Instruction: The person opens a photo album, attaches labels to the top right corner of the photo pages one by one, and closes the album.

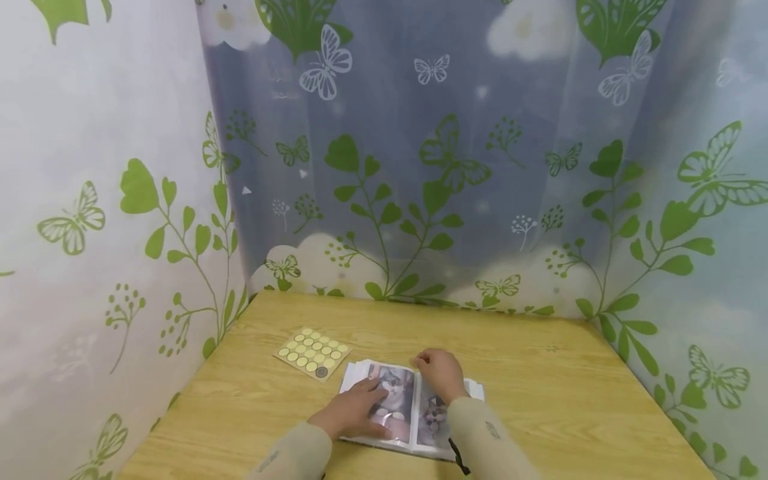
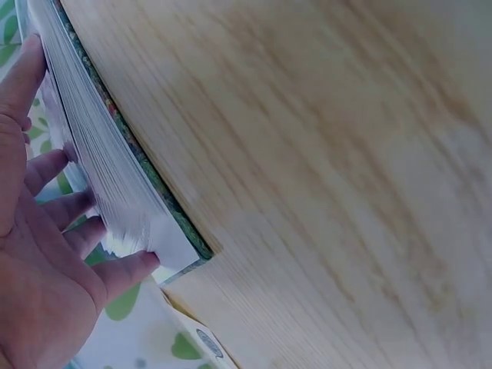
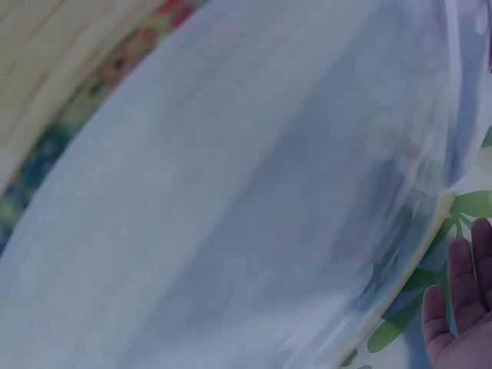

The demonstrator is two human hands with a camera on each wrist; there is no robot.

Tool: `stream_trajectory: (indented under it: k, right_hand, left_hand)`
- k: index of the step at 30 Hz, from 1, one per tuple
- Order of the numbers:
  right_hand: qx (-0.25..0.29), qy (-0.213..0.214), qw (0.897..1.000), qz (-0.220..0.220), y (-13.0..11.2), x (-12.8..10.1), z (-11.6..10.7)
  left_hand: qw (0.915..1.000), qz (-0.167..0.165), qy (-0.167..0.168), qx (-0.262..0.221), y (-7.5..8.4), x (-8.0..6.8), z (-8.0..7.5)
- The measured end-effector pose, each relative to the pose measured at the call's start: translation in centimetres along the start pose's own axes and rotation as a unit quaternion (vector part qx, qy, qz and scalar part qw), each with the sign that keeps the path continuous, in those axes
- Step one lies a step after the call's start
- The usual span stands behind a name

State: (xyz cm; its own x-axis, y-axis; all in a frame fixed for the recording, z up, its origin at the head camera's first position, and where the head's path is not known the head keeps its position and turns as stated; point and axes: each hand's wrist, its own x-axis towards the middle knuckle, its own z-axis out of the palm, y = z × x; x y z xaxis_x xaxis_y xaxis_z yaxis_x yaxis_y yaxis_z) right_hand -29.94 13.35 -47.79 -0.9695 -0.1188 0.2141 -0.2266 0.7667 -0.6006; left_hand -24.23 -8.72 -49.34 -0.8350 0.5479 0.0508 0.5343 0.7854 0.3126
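Butterfly-and-leaf printed curtains close in three sides of a pale wooden worktop [image 1: 540, 393]. Near its front edge lies an open photo album with clear plastic sleeves [image 1: 396, 400], showing cat pictures on both pages; this album is the landmark for everything else. The left hand [image 1: 351, 413] rests flat on the album's left page, fingers straight and relaxed, grip released, which looks meant to keep that side from springing shut. From the left wrist, its fingers [image 2: 54, 215] lie against the fanned white page edges [image 2: 100, 154]. The right hand [image 1: 441, 373] sits on the album's right page near the far edge, fingers curled as if at a sleeve, but whether its grip holds a page cannot be told. Behind and left of the album, apart from it, lies a tan sheet of round yellow stickers [image 1: 312, 350].
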Motion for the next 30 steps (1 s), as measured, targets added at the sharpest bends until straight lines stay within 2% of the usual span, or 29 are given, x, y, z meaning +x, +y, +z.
stream_trajectory:
  k: [13, 17, 20, 24, 30]
  right_hand:
    - [-0.052, -0.013, 0.999, -0.008, 0.3, 0.5, 1.1]
    - [-0.075, -0.02, 0.996, -0.039, 0.3, 0.3, 1.4]
    - [-0.122, -0.012, 0.989, -0.089, 0.3, 0.0, 1.9]
    - [-0.188, 0.011, 0.972, -0.143, 0.2, -0.2, 2.5]
    - [-0.258, 0.001, 0.953, -0.162, 0.1, -0.6, 3.1]
  left_hand:
    - [0.9998, -0.018, -0.008, -0.007, 0.0, 0.2, -0.1]
    - [0.9997, -0.021, -0.01, -0.004, -0.1, 0.2, 0.1]
    - [0.9998, -0.017, -0.007, -0.003, -0.1, 0.2, 0.2]
    - [1.0, -0.008, -0.003, 0.002, -0.1, 0.2, 0.1]
    - [0.9998, -0.016, -0.008, -0.005, 0.1, 0.0, -0.2]
